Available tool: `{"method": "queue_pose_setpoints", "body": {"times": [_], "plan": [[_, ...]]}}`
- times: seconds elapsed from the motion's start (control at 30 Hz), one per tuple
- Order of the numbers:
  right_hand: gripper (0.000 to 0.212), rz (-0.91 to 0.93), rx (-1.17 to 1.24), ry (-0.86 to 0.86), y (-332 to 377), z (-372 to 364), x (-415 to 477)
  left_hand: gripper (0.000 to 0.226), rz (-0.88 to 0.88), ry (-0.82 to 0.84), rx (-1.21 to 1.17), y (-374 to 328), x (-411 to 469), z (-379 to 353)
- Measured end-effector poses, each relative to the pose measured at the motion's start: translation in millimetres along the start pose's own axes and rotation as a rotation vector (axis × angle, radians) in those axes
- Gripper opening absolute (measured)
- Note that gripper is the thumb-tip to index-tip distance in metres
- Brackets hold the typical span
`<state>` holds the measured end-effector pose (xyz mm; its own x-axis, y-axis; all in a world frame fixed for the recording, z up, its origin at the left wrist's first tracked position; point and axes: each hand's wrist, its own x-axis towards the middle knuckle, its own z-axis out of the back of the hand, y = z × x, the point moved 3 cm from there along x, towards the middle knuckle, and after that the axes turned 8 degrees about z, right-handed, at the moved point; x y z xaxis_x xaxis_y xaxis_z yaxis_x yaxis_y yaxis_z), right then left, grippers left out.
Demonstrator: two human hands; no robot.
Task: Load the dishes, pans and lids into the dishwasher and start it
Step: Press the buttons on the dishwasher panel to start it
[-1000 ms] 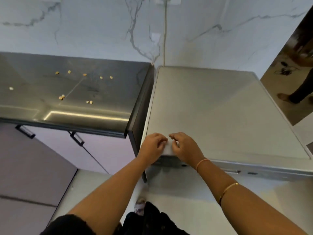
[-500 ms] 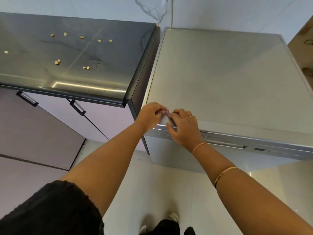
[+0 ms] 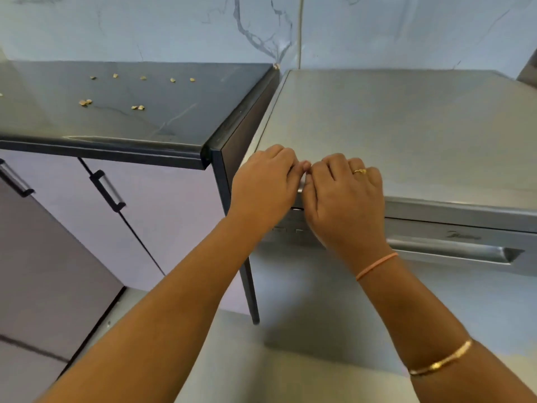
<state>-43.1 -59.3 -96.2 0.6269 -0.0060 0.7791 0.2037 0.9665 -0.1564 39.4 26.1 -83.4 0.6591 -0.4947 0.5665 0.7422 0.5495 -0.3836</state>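
The silver dishwasher stands right of the dark counter with its door shut. Its recessed door handle and a row of small buttons show on the front panel. My left hand and my right hand meet at the top front edge near the machine's left corner. Their fingers are curled and pinched together on a small pale piece between them, mostly hidden. No dishes, pans or lids are in view.
The dark glossy counter on the left carries several scattered crumbs. Below it are pale cabinet doors with black handles. A thin cable runs up the marble wall. Light floor lies in front of the dishwasher.
Both hands stay pinched together at the dishwasher's front edge. The view has moved closer and lower, so the front panel and the handle now show.
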Motion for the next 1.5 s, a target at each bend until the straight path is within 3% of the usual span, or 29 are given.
{"method": "queue_pose_setpoints", "body": {"times": [0.2, 0.43, 0.7, 0.87, 1.03, 1.3, 1.5], "plan": [[0.031, 0.028, -0.173, -0.247, 4.8, -11.8, -7.1, 0.033, -0.069, -0.184, 0.140, 1.3, -4.0, -7.3], [0.028, 0.052, -0.225, -0.492, 7.6, -21.9, -16.9, 0.044, -0.191, -0.322, 0.130, 8.8, -13.3, -12.5], [0.038, 0.070, -0.150, -0.326, 11.4, -21.7, -34.6, 0.036, -0.464, -0.383, 0.026, 29.6, -32.4, -14.4], [0.045, 0.059, 0.001, -0.387, 21.9, -32.1, -61.2, 0.034, -0.660, -0.531, 0.016, 46.3, -33.8, -21.0], [0.052, 0.226, 0.122, -0.325, 58.2, -62.4, -112.4, 0.035, -0.663, -0.678, 0.034, 49.3, -32.7, -28.9], [0.050, 0.237, -0.088, -0.311, 61.7, -67.8, -113.7, 0.038, -0.594, -0.747, 0.007, 55.1, -36.8, -35.3], [0.039, 0.301, -0.255, -0.449, 67.1, -66.2, -104.0, 0.043, -0.583, -0.755, -0.004, 53.5, -39.2, -38.2]]}}
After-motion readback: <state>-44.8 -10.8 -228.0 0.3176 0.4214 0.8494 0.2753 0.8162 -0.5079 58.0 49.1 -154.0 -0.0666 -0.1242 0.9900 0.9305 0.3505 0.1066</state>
